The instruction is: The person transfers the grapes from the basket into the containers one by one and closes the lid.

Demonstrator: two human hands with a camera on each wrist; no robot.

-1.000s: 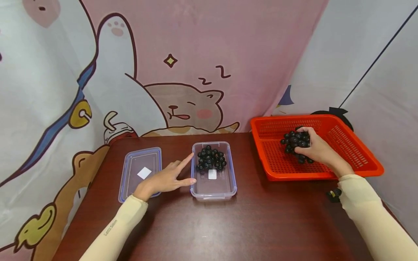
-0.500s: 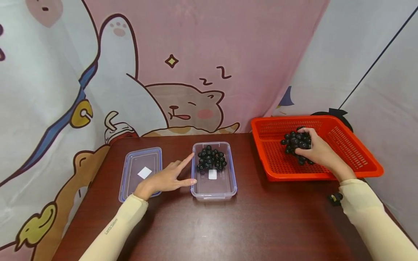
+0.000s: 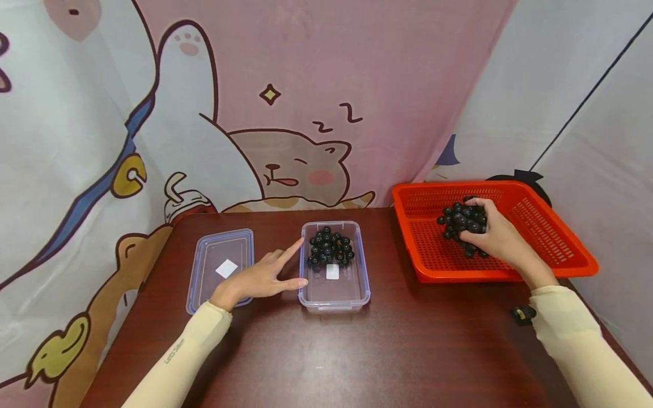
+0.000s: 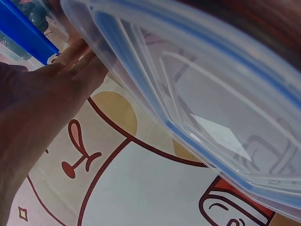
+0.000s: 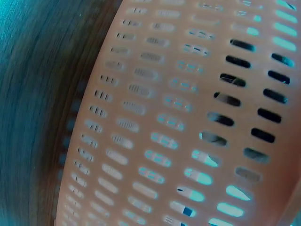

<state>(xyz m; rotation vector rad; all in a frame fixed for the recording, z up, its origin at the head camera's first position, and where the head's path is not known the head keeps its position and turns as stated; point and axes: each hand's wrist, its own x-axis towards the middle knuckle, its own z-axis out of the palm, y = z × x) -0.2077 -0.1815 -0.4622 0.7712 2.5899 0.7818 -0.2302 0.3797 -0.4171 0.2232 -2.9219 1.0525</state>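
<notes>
In the head view, my right hand (image 3: 499, 233) grips a bunch of dark grapes (image 3: 459, 221) inside the red perforated basket (image 3: 419, 271). The fingertips at the far side of that bunch are partly hidden. Toward the middle of the table, my left hand (image 3: 260, 277) rests against the left rim of a clear plastic box (image 3: 334, 294), its forefinger and thumb extended. Another cluster of dark grapes (image 3: 326, 246) lies in the back half of that box, beside a white label. The right wrist view is filled by the slotted basket wall (image 5: 146, 122); neither hand nor grapes show there.
A clear lid with a blue seal (image 3: 206, 255) lies on the brown table (image 3: 326, 357), left of the box and partly beneath the left forearm. A small black object (image 3: 523, 315) sits near the right sleeve. Printed cloth (image 3: 408, 85) hangs behind the table.
The right hand and its grapes have barely shifted within the basket. The left hand keeps its place on the box rim, and the head view has drifted slightly.
</notes>
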